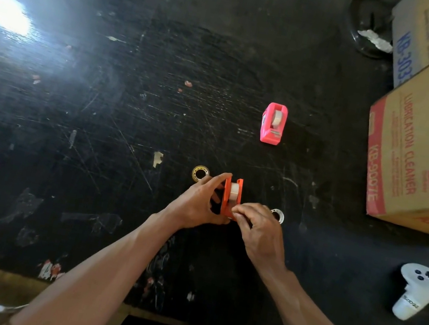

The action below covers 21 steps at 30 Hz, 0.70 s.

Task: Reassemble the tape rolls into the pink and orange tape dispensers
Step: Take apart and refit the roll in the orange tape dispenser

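The orange tape dispenser [231,194] stands on the black table with a pale tape roll [234,190] seated between its walls. My left hand [199,202] grips the dispenser's left side. My right hand [256,228] pinches at its near end, where the fingers hide what they hold. A loose yellowish tape roll [199,173] lies flat just left of my left hand. Another clear roll [277,215] lies flat behind my right hand. The pink dispenser [273,127] stands farther back to the right with a roll inside it.
Cardboard boxes [423,159] are stacked along the right edge. A white handheld controller [416,289] lies at the near right. A black bag-like object [370,26] sits at the far right. Scraps of tape and paper litter the scratched black table [129,118].
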{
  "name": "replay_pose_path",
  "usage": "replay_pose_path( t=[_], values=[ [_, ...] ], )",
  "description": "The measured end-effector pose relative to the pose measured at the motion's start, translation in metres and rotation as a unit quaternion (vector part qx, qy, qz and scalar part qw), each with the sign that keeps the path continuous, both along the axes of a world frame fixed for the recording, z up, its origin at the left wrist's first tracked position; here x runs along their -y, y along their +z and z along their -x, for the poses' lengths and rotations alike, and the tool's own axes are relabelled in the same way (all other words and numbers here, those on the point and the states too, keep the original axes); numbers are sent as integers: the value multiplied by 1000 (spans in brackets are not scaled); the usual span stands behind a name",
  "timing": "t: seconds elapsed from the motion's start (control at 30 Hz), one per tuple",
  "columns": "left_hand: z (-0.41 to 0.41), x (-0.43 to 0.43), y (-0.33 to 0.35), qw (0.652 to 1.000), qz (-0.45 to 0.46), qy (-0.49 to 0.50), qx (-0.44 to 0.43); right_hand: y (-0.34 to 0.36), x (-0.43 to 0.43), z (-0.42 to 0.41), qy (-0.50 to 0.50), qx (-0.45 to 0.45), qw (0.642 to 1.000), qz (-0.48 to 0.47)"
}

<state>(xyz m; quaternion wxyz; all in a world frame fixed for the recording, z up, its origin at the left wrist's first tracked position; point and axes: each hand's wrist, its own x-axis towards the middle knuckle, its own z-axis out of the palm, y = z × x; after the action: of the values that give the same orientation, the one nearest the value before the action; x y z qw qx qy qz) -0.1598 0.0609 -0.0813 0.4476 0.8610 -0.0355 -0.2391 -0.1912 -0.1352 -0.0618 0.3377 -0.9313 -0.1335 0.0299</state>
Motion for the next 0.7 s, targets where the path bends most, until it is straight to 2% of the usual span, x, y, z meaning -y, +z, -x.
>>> replay_pose_path(
  t=[0.7],
  values=[
    [8,-2,3,999,29,-16,-23,-17,9,14,17,12,1000,5]
  ],
)
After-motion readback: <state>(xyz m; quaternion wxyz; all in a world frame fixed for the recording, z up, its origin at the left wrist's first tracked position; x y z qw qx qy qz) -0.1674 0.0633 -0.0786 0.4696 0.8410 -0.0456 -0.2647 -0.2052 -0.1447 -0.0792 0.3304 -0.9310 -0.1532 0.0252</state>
